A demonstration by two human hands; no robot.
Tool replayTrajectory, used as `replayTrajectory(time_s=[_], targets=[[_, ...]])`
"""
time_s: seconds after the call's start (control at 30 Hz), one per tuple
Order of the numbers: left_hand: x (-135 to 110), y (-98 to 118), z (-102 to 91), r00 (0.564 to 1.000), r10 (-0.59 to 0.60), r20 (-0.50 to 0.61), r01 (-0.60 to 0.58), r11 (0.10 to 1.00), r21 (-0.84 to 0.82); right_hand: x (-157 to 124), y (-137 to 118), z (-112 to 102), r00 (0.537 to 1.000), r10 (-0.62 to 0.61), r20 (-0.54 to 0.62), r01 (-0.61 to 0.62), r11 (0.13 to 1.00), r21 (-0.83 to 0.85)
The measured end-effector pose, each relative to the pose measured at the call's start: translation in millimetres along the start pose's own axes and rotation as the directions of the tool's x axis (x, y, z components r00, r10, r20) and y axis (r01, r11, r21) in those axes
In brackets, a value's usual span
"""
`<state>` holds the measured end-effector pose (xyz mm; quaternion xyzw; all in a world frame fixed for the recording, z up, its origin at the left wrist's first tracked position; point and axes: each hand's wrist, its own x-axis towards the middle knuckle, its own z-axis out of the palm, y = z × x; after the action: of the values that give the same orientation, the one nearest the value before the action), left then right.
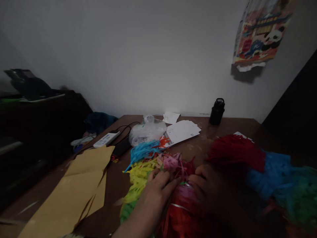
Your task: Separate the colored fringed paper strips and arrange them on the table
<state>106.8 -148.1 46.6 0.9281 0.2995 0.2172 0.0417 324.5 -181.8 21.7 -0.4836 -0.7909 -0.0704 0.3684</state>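
My left hand (160,185) rests with bent fingers on a heap of coloured paper strips, over the yellow strips (138,175) and pink strips (170,161). Facing it, my right hand (205,181) is curled at the right side of the same heap. Between the hands lies a red and pink bundle of strips (183,211) with a thin pale band around it. Blue strips (143,152) spread out beyond my left hand. Both hands' fingertips are sunk in or hidden by the strips, and the right hand is dark and blurred.
Brown paper sheets (74,185) lie at left. Behind the heap are a clear plastic bag (148,130), white cards (183,132) and a power strip (106,138). A black bottle (217,111) stands near the wall. Dark red (235,152) and blue-green bundles (272,172) lie at right.
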Motion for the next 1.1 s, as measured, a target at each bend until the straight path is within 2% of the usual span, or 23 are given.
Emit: replayTrajectory(time_s=[0.37,0.63,0.87,1.1], targets=[[0.9,-2.4,0.4,0.999,-0.019,0.038,0.019,1.0,0.012,-4.2,0.7,2.5,0.999,-0.034,-0.034,0.033,0.999,-0.034],[-1.3,-2.6,-0.5,1.0,0.025,0.01,-0.025,1.0,0.006,-2.0,1.2,2.3,1.0,-0.011,0.003,0.011,1.0,-0.02],[-1.1,-1.7,-1.8,0.999,0.003,0.052,-0.003,1.0,-0.014,-4.1,2.5,0.8,0.994,0.106,0.004,-0.105,0.98,0.166],[-2.5,-5.4,4.0,1.0,0.027,0.007,-0.027,1.0,0.003,-6.6,5.8,6.0,0.996,0.087,-0.004,-0.085,0.985,0.152]])
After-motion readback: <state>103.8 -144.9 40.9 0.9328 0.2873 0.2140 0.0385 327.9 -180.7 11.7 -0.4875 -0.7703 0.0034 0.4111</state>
